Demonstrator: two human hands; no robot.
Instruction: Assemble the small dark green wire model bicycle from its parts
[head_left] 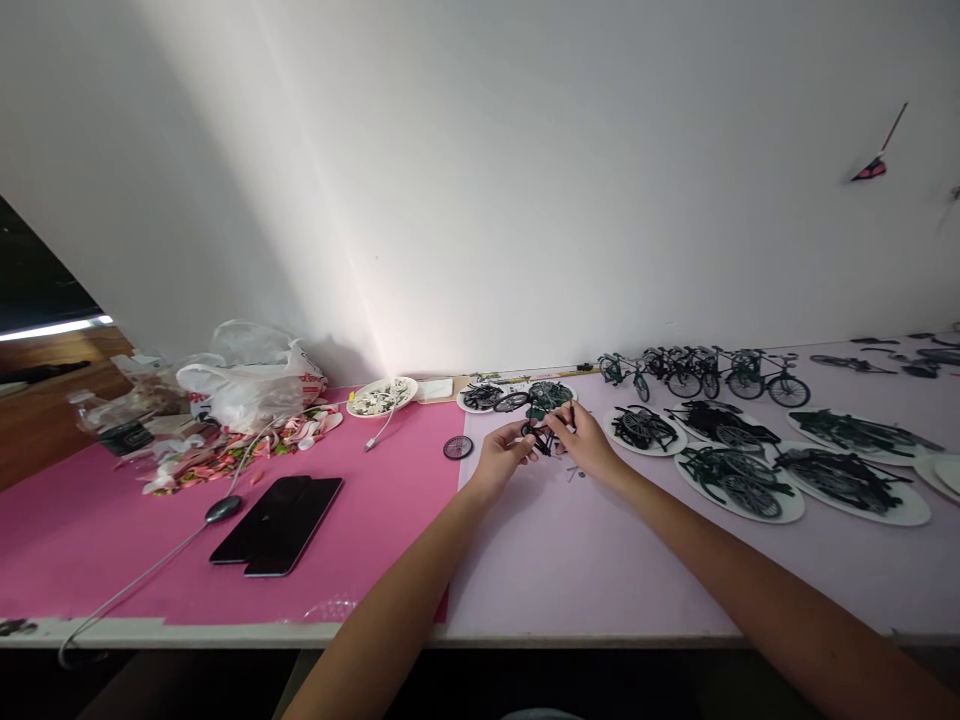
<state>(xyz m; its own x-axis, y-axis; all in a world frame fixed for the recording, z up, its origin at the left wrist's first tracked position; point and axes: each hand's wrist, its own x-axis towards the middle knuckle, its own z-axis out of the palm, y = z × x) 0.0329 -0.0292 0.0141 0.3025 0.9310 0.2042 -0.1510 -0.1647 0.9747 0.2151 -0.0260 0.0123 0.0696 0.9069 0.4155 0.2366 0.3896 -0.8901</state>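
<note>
A small black model bicycle frame (541, 442) is held up just above the table, between my two hands. The fingers of my left hand (501, 458) are closed on its left side. My right hand (589, 440) pinches it from the right, and a thin dark bit sticks up at those fingertips. A small spoked wheel (511, 402) shows just beyond my left fingers; whether it is joined to the frame I cannot tell. Another loose wheel (457, 447) lies flat to the left. Tiny loose parts (576, 472) lie below my right hand.
Behind my hands are plates of dark parts (484, 397); more plates (739, 485) stand at right. Several assembled model bicycles (765, 380) line the wall. At left lie two black phones (289, 520), a cable, a plate of white pieces (382, 397), plastic bags (251, 375) and a bottle.
</note>
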